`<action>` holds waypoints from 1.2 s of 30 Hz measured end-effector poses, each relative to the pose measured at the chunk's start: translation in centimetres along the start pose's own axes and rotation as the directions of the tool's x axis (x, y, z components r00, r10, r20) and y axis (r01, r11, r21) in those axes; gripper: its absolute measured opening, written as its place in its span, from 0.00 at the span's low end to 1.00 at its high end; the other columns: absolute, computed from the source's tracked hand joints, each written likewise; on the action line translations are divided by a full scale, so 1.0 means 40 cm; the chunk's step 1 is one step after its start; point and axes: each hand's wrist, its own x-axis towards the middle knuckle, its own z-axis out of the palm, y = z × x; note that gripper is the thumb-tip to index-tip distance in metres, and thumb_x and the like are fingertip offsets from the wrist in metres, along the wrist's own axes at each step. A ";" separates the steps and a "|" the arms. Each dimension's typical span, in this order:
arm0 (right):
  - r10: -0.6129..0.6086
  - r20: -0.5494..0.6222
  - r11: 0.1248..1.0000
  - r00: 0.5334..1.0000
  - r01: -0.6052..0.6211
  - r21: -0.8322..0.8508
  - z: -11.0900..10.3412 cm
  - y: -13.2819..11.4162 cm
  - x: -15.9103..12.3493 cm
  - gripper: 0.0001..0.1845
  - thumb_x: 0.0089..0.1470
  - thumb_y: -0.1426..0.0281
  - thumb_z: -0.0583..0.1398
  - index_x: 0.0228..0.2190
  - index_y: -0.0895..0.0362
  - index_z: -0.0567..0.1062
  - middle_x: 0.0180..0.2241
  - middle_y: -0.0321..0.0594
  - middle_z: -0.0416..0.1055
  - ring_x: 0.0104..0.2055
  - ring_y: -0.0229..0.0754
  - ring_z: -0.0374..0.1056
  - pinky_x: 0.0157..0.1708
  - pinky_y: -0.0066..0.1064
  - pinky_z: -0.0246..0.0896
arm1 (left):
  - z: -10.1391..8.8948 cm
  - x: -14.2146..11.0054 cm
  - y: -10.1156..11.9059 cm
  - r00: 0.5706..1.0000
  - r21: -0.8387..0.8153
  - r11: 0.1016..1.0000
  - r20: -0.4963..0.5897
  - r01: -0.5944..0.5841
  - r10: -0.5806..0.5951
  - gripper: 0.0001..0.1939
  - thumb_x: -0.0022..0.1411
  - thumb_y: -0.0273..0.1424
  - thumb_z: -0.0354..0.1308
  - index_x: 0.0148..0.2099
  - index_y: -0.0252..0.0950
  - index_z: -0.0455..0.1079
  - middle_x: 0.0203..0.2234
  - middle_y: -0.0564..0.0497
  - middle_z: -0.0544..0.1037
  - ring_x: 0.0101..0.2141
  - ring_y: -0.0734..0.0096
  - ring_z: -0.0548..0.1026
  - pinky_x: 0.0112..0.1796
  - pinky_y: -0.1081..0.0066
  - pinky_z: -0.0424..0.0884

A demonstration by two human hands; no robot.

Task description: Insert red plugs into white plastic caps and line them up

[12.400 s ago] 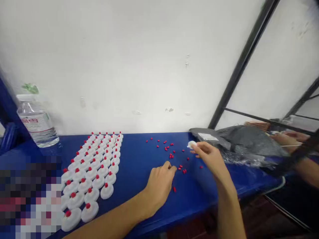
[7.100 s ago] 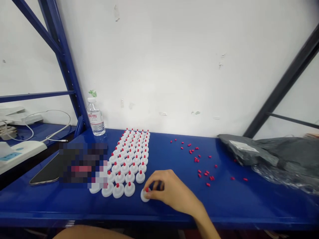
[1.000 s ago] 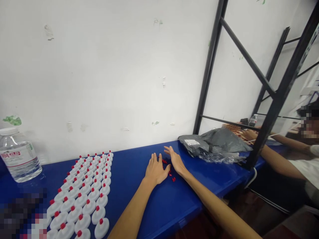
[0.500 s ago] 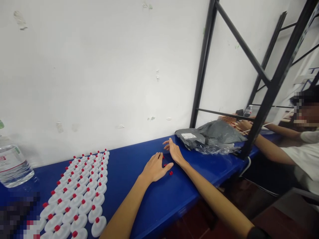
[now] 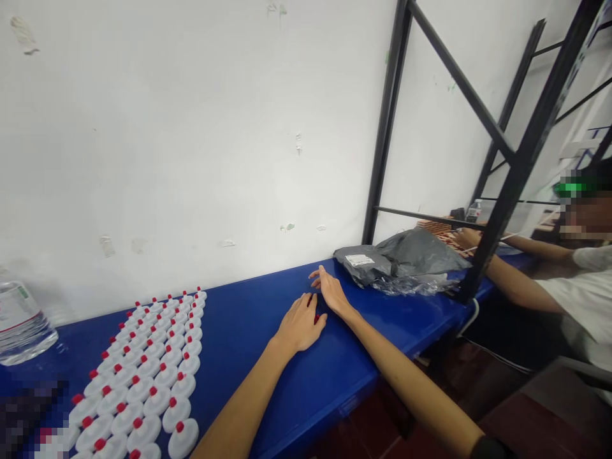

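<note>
My left hand [image 5: 300, 325] lies flat on the blue bench [image 5: 248, 325], fingers stretched out. My right hand [image 5: 331, 292] lies edge-on beside it, fingers extended, the two hands cupped round a few small red pieces [image 5: 316, 317] that show between them. Most of the red pieces are hidden under the hands. At the left stand several rows of white caps with red tips [image 5: 153, 366].
A grey plastic bag [image 5: 406, 258] lies at the bench's right end beside a black rack post [image 5: 507, 191]. A water bottle [image 5: 19, 319] stands at the far left. Another person [image 5: 574, 280] sits at the right, arms on the adjacent bench.
Both hands have drawn closer together, gathering the loose red pieces between them; fewer red pieces show now. The view has drifted slightly.
</note>
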 end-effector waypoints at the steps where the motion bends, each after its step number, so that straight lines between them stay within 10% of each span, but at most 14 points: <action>1: 0.000 -0.005 1.000 1.000 0.000 -0.001 -0.001 0.002 0.003 0.38 0.66 0.47 0.36 0.40 0.52 0.79 0.31 0.39 0.77 0.38 0.44 0.73 0.45 0.35 0.64 | 0.007 0.006 0.002 1.000 0.024 1.000 -0.004 -0.013 0.013 0.30 0.71 0.41 0.42 0.66 0.25 0.60 0.63 0.34 0.65 0.63 0.50 0.62 0.62 0.56 0.57; 17: -0.012 -0.139 1.000 0.990 0.011 -0.009 -0.036 -0.005 0.025 0.37 0.67 0.49 0.37 0.38 0.52 0.80 0.30 0.39 0.77 0.38 0.44 0.73 0.44 0.33 0.62 | 0.078 0.120 0.050 0.998 0.080 0.996 -0.031 0.051 -0.049 0.26 0.71 0.32 0.37 0.64 0.25 0.62 0.62 0.32 0.66 0.65 0.50 0.60 0.62 0.53 0.55; 27: -0.014 -0.163 1.000 0.986 0.014 -0.004 -0.046 -0.001 0.024 0.37 0.67 0.49 0.36 0.34 0.53 0.78 0.29 0.39 0.76 0.37 0.45 0.73 0.44 0.34 0.63 | 0.053 0.094 0.068 0.995 0.045 0.997 -0.081 0.060 -0.056 0.23 0.68 0.43 0.47 0.52 0.31 0.69 0.50 0.36 0.71 0.53 0.50 0.68 0.54 0.56 0.63; 36: -0.005 -0.149 1.000 0.989 0.004 -0.006 -0.046 -0.001 0.022 0.39 0.66 0.46 0.36 0.33 0.53 0.78 0.28 0.39 0.76 0.35 0.45 0.74 0.43 0.34 0.64 | 0.063 0.104 0.064 0.991 0.092 0.990 -0.085 0.107 -0.100 0.17 0.69 0.32 0.44 0.48 0.28 0.70 0.46 0.34 0.70 0.48 0.49 0.68 0.49 0.54 0.66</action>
